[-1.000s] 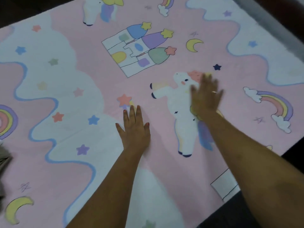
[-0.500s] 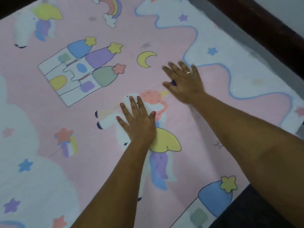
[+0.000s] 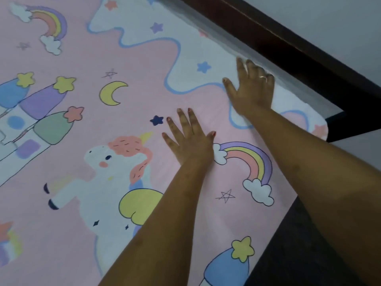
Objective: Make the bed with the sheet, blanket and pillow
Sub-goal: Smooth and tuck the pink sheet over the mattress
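A pink sheet printed with unicorns, castles, rainbows, moons and stars lies flat over the bed and fills most of the view. My left hand presses flat on it with straight, spread fingers, just left of a printed rainbow. My right hand lies flat further out, near the sheet's far right edge by the bed corner, fingers straight, a ring on one finger. Neither hand holds anything. No blanket or pillow is in view.
A dark wooden bed frame runs along the far right edge and ends at a corner. Beyond it is a pale wall. A dark surface shows below the sheet's near right edge.
Both hands have slid across the sheet to the right and away from me, toward the bed's corner. The view has followed, bringing the frame and corner into sight.
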